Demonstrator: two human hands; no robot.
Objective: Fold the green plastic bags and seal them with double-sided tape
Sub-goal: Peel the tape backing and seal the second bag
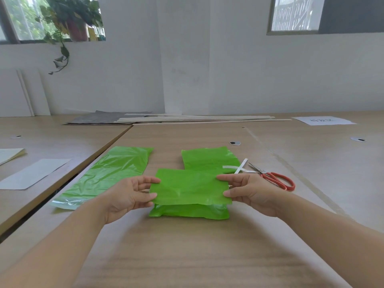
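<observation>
Midway across the worktop (187, 256), short of its far edge, left grip (133, 194) and right grip (247, 192) pinch opposite sides of the half-folded green plastic bag (191, 188), upper flap raised above its lower layer.

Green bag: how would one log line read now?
folding green bag | left hand pinches left edge | right hand pinches right edge | scissors untouched

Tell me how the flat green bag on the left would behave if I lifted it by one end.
Probably floppy: the left bag is thin, creased film lying flat on the table, so it would likely drape when lifted. Likely very light, so a push may crumple it rather than slide it. Its glossy sheen suggests a slippery surface.
</observation>
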